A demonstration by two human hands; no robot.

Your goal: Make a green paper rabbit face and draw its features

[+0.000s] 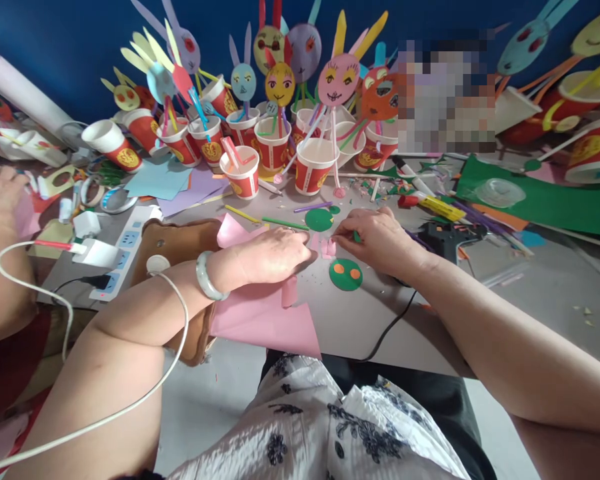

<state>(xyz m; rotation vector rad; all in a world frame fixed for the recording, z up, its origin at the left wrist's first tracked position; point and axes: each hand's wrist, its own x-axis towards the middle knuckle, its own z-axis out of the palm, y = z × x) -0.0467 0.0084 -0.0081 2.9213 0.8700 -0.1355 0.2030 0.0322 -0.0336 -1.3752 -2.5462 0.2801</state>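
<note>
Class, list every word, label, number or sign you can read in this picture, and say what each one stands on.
No text here can be read.
Red paper cups: each bears a round gold emblem, too small and blurred to read.
Power strip: any markings are too small to tell.
Yellow tube by the right hand: no legible print.
Left hand rests on plain pink paper.

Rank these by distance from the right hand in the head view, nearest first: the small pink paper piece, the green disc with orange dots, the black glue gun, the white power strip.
From the right hand:
1. Pink paper piece, at its fingers.
2. Green disc, just below the hand, toward the person.
3. Glue gun, to its right.
4. Power strip, far left, beyond the left hand.
</note>
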